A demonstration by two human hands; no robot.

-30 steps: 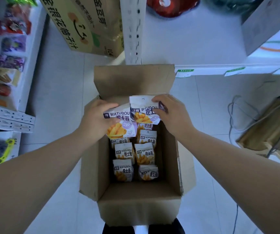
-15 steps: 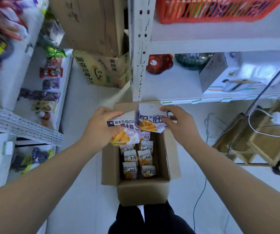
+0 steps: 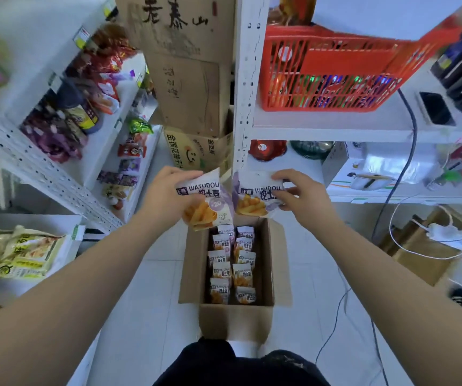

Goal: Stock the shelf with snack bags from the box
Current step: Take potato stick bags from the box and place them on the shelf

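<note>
at shelf (image 3: pixel 322 126): left hand (image 3: pixel 165 196), right hand (image 3: pixel 305 196) grip bags (image 3: pixel 213 214), seemingly tops up.

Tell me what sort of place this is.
Probably a small shop or its stockroom: white metal shelving holding packaged snacks, a red shopping basket, and an open carton of identical snack bags.

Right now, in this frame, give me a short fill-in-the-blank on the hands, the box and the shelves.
1. The left hand and the right hand hold ____ snack bags in all.
2. The cardboard box on the floor stands ____, with more bags packed inside.
3. The slatted basket on the white shelf is coloured ____.
Missing words: two; open; red.
</note>
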